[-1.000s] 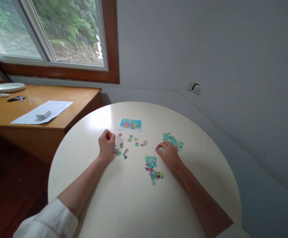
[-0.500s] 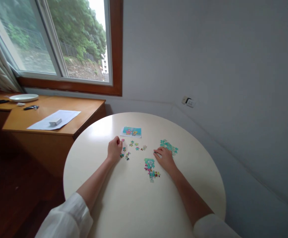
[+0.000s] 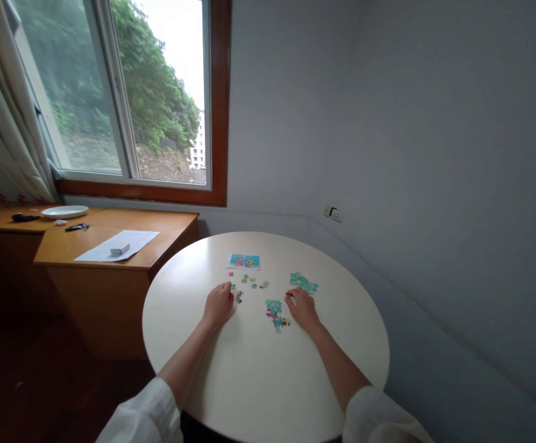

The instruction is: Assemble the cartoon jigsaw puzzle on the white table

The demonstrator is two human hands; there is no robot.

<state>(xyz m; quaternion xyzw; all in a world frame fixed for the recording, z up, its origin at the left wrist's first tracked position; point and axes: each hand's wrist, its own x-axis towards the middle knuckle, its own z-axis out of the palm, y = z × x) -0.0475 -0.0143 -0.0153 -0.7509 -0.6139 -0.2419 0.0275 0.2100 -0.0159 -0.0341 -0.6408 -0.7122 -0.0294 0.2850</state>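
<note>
My right hand [image 3: 303, 307] pinches a small jigsaw piece [image 3: 288, 298] between thumb and fingertips, just right of a partly joined puzzle section [image 3: 274, 306]. That section shows a teal top with pink and yellow parts below. My left hand [image 3: 219, 304] rests on the table with its fingers curled, beside the loose jigsaw pieces [image 3: 245, 279]. Whether anything is inside its fingers is hidden. Beyond my right hand lies a cluster of teal pieces [image 3: 303, 282]. A picture card [image 3: 244, 262] with a colourful cartoon lies past the loose pieces.
The round white table [image 3: 258, 381] stands near a wall with a socket [image 3: 335, 214]. To the left, a wooden desk [image 3: 175, 231] bears a paper sheet [image 3: 138, 241], a small white box [image 3: 120, 248], a white plate [image 3: 64, 211] and dark items.
The view has tilted up. My left hand has come toward me, over some of the loose pieces. My right hand, still pinching the jigsaw piece, has shifted slightly nearer the joined section.
</note>
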